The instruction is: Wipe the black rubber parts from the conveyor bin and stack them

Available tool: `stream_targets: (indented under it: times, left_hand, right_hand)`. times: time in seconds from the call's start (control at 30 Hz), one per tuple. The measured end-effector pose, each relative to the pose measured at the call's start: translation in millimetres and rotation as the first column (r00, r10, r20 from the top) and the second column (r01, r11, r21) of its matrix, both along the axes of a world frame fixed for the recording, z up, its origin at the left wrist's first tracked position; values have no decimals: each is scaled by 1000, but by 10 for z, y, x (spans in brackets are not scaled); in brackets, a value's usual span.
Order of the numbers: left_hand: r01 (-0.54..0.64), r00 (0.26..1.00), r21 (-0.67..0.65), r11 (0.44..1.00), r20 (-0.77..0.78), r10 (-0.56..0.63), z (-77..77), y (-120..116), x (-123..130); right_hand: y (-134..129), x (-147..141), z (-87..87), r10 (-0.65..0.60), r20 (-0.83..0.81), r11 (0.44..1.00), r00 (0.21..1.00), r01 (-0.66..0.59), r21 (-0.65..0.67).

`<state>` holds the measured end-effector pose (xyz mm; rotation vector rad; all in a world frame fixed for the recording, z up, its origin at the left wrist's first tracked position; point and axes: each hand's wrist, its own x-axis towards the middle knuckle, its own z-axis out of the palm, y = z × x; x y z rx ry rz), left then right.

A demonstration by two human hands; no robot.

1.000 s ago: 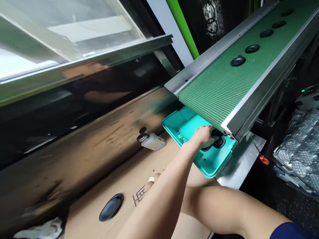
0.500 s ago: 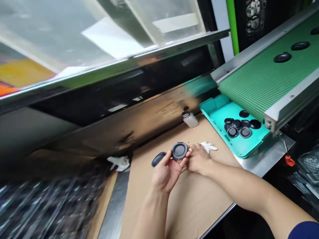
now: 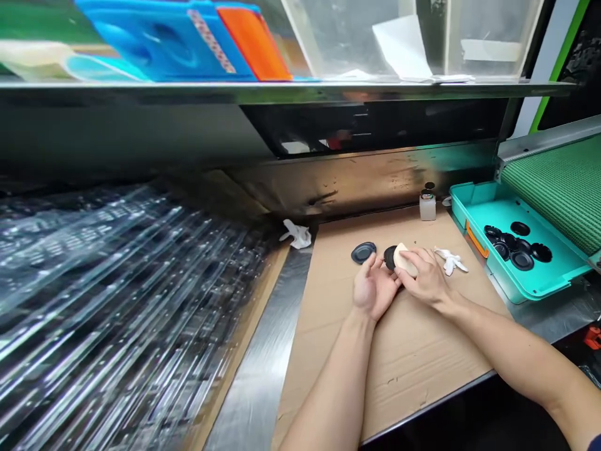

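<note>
The right hand [image 3: 425, 282] is gripping a cream pad [image 3: 405, 260], its fingers [image 3: 425, 258] closed and pressing it onto a black disc [image 3: 389, 257]. The left hand's [image 3: 373, 291] curled fingers [image 3: 378, 266] are holding the disc's edge, and a second disc [image 3: 363, 252] is lying just beside them on the worktop [image 3: 422, 369].

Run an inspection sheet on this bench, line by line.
surface: cardboard sheet on the bench, steel strip along its left side.
job's things: dark round disc at the hands, second dark disc lying on the cardboard, more dark discs in a teal tray.
clutter: two white cloth scraps, small bottle with dark cap.
hands: right hand holds a pale pad against the disc; left hand sits beside it, grip unclear.
cables: nothing seen.
surroundings: green mesh conveyor belt right, blurred clear plastic trays left, blue tray on a shelf.
</note>
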<state>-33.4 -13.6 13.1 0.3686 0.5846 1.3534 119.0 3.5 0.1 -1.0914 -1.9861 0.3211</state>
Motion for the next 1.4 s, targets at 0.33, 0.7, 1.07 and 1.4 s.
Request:
stream_targets:
  times: [0.33,0.7,1.07,1.4]
  left_hand:
    - [-53,997,-58,997,57,56,-82,53,133]
    - [-101,990,-98,990,84,109,-85,64,216]
    - [-112,992,-118,987,45,118,-110,77,148]
    - [-129,992,-89,988,-19,128,-91,68,141]
  right_hand:
    - [-257,-173,67,62,149,998,987,-58,-26]
    - [-155,-202,142,-40,325,999,945,50,-22]
    - [75,23,52,-150,195,986,969,162,-48]
    - [6,123,174,198,31,906,980,-171,-387]
